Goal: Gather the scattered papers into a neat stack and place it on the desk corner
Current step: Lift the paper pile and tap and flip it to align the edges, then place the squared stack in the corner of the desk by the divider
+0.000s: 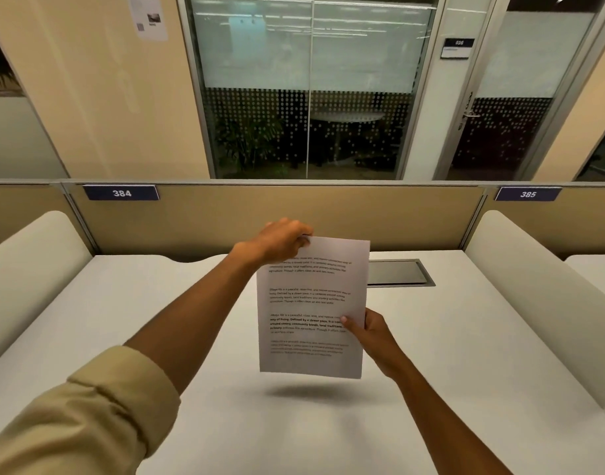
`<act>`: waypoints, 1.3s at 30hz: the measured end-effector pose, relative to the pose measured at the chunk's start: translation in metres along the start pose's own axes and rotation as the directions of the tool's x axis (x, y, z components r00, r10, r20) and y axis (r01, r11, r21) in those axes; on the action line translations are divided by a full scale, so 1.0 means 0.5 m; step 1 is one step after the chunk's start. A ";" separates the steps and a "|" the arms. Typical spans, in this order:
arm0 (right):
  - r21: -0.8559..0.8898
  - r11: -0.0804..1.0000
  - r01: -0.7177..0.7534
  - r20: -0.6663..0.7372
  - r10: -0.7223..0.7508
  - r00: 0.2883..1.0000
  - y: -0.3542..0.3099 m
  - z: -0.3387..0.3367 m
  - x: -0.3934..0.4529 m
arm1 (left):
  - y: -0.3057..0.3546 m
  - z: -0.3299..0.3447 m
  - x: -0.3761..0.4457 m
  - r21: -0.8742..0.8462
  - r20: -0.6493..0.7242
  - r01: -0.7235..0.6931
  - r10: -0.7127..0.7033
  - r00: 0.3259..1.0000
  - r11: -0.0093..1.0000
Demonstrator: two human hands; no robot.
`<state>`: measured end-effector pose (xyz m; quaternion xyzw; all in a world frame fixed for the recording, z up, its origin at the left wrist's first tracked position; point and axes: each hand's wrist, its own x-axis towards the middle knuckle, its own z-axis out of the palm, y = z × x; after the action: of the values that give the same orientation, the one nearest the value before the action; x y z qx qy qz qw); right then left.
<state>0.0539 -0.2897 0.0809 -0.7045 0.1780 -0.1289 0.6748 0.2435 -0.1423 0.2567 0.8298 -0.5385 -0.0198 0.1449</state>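
While both hands grip it, the stack of papers (313, 306) hangs upright in the air above the middle of the white tabletop (448, 354), clear of the surface, with its shadow lying on the tabletop just below its bottom edge. The left hand (280, 242) pinches the top left corner at about 11 o'clock of the sheet, fingers curled over the edge. The right hand (368, 332) clasps the right edge at about 4 o'clock, thumb pressed on the printed face. A beige rolled sleeve (88, 416) covers the left upper forearm; the right forearm is bare.

The top sheet carries four short blocks of printed text. The third block, partly in bold, reads in part "way of living. Defined by a slower pace" and "around strong community bonds, local traditions"; the rest is too blurred to read surely.

At 12 o'clock a tan divider panel (277, 214) closes the back of the tabletop. On it, at 10 o'clock, a dark plate (121, 193) reads "384", and at 2 o'clock a second dark plate (528, 194) reads "385". A dark cable hatch (398, 273) is set into the tabletop at 1 o'clock, just behind the papers. Beyond the divider stands a glass wall with a dotted film, and a door sign (458, 48) beside it shows a number that looks like "036". A printed notice (149, 15) hangs on the wall at 11 o'clock, unreadable.
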 end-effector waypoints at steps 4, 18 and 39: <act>0.047 0.999 0.003 -0.074 0.001 0.997 0.000 0.010 -0.002 | 0.013 0.009 0.011 0.060 -0.088 0.086 -0.081 0.993 0.994; 0.173 0.979 -0.106 -0.150 0.132 0.980 0.045 -0.039 0.011 | -0.046 0.263 -0.158 -0.890 0.284 0.431 -0.560 0.778 0.147; 0.142 0.875 -0.463 0.078 0.457 0.886 0.104 0.031 0.091 | -0.074 0.370 -0.277 -0.895 0.271 0.433 -0.900 0.342 -0.105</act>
<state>0.0975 -0.2966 0.0257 -0.5893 0.3156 0.0363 0.7428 0.1833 -0.0441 0.0527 0.7366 0.1417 -0.1852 0.6349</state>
